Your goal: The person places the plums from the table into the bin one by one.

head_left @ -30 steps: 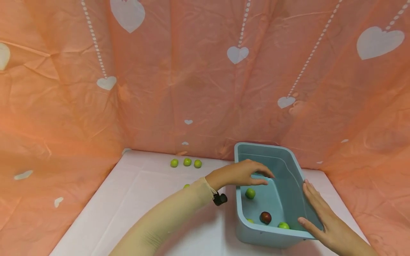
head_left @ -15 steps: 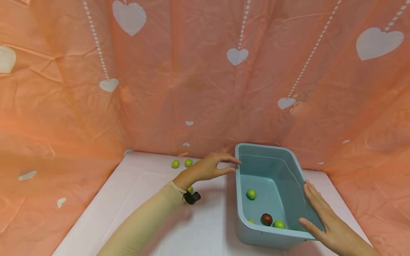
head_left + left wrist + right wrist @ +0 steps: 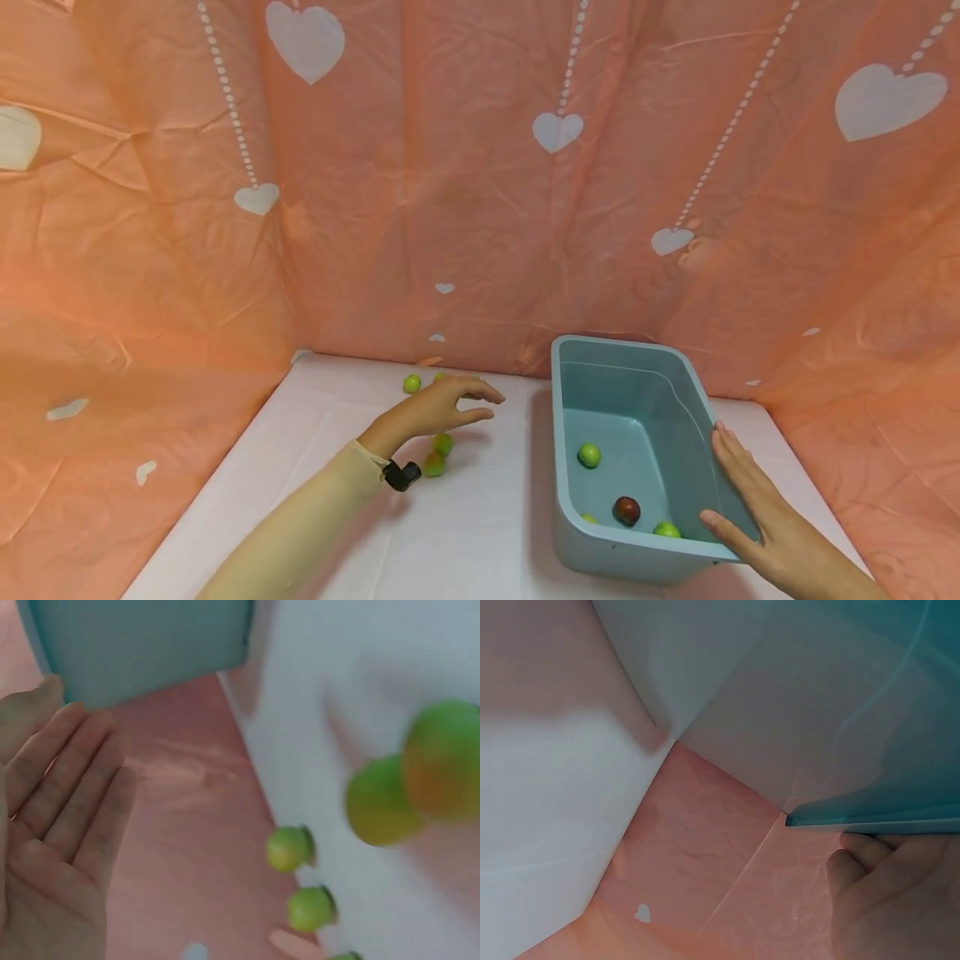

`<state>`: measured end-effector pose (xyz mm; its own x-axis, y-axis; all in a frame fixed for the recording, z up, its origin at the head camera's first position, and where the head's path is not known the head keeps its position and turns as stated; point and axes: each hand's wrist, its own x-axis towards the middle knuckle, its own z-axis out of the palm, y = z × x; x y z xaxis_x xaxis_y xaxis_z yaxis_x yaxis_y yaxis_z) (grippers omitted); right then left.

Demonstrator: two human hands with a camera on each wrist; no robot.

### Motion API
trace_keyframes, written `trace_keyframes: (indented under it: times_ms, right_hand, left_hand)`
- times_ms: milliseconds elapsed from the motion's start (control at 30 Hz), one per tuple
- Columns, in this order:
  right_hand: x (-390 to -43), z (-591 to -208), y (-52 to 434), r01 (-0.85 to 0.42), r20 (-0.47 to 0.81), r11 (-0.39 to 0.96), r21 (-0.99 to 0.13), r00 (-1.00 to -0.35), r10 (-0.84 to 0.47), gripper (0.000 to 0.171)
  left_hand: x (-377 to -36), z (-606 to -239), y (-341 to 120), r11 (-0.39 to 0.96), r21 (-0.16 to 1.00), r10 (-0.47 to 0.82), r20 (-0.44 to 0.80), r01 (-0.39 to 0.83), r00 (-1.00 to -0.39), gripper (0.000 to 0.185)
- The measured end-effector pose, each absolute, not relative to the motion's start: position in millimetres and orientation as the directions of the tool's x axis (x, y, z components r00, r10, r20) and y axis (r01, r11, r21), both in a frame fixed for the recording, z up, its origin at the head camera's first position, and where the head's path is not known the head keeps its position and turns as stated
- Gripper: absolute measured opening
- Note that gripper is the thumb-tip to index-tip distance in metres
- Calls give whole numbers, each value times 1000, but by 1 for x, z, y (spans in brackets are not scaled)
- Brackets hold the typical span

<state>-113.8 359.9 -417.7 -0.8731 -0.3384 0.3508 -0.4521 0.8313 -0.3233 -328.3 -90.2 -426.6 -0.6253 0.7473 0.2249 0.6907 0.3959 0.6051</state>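
A light blue plastic bin (image 3: 558, 492) stands on the white table at the right. In it lie a green fruit (image 3: 588, 455), a dark red fruit (image 3: 626, 510) and another green one (image 3: 664, 529) by the near wall. My left hand (image 3: 450, 404) hovers open and empty left of the bin, over the small green fruits (image 3: 412, 383) at the back of the table. Two more green fruits (image 3: 442, 443) lie under my wrist. The left wrist view shows my open palm (image 3: 52, 825) and green fruits (image 3: 289, 848) on the table. My right hand (image 3: 750, 500) rests flat against the bin's right wall.
Orange cloth with white hearts (image 3: 555, 131) closes in the table on the back and both sides. The white tabletop (image 3: 480, 533) stretches between my left arm and the bin. The right wrist view shows the bin wall (image 3: 900, 712) and my fingers (image 3: 885, 892) at its edge.
My left hand has come out of the bin and moved left to above the green fruits on the table. The right hand has stayed on the bin's side.
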Motion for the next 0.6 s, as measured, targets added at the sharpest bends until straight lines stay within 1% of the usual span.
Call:
trace_keyframes:
  times_ms: [167, 400, 600]
  right_hand:
    - [-113, -418, 360, -459, 354, 829, -319, -869, -345, 102]
    - [-114, -416, 360, -444, 337, 836, -321, -879, -338, 102]
    - [-114, -416, 360, -440, 330, 837, -325, -882, -336, 102]
  left_hand:
    - [-329, -439, -107, 435, 614, 752, 154, 659, -641, 29]
    - [-332, -454, -128, 517, 607, 726, 63, 604, -685, 32]
    - [-333, -467, -141, 540, 619, 707, 35, 570, -707, 31]
